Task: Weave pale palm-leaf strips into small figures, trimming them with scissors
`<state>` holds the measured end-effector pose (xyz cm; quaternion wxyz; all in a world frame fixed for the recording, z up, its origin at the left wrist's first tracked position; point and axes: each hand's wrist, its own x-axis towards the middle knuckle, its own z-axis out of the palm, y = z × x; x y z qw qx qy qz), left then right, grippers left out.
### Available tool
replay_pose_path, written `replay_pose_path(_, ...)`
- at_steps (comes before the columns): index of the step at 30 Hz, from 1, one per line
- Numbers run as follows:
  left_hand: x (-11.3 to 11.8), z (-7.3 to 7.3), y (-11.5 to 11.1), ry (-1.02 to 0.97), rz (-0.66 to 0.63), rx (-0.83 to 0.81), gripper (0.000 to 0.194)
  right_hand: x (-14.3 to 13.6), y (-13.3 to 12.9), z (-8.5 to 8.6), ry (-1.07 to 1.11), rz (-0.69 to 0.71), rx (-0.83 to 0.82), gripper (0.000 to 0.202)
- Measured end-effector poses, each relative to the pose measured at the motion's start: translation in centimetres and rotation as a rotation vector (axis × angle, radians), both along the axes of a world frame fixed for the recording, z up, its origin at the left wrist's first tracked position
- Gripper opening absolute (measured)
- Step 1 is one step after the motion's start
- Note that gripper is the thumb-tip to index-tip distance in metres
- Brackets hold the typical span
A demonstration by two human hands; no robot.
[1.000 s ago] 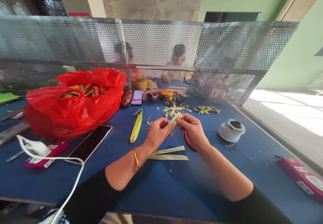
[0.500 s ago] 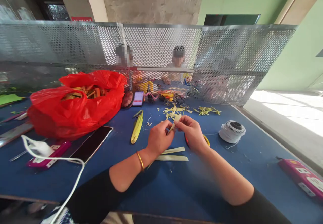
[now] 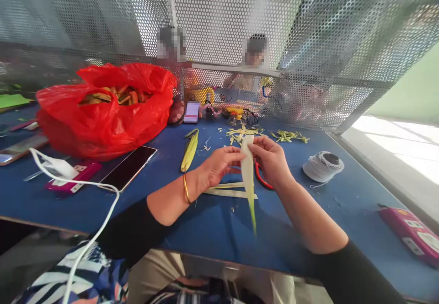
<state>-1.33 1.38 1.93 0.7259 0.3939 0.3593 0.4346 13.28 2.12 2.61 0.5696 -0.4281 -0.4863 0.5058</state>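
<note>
A pale husk strip with a green, pointed lower end hangs upright over the blue table. My right hand pinches its upper end. The fingers of my left hand are apart, with their tips at the strip's left edge; whether they grip it is unclear. Two flat pale strips lie on the table below my left hand. Red-handled scissors are partly hidden by my right hand. Husk scraps are scattered beyond the hands, and a folded yellow-green husk lies to the left.
A red plastic bag of husks stands at the left, near a dark phone and a white cable. White string spool and magenta case are at the right. Behind a perforated metal screen sit two people.
The view has tilted down. The husk piece between my fingers now hangs as a long strip in my right hand. My left hand's fingers have spread from their earlier pinch.
</note>
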Motion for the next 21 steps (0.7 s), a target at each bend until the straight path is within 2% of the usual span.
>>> replay_pose_path(3, -0.1, -0.17, 0.28, -0.107, -0.07, -0.05, 0.007, -0.08, -0.12, -0.16, -0.028, 0.07, -0.004, 0.028)
replay_pose_path(6, -0.18, -0.48, 0.59, -0.121, -0.102, -0.083, 0.01, -0.13, -0.15, -0.22, -0.067, 0.129, 0.0, 0.029)
replay_pose_path(12, -0.25, -0.69, 0.86, -0.1, -0.122, -0.068, 0.017, -0.34, -0.02, -0.49, -0.083, 0.138, 0.019, 0.031)
replay_pose_path(17, -0.19, -0.66, 0.65, -0.097, -0.161, -0.117, 0.01, -0.45, -0.21, -0.5, -0.063, 0.15, 0.017, 0.027)
replay_pose_path(21, 0.18, -0.74, 0.31, -0.095, -0.13, -0.102, 0.014, -0.38, -0.26, -0.43, -0.02, 0.127, -0.021, 0.027)
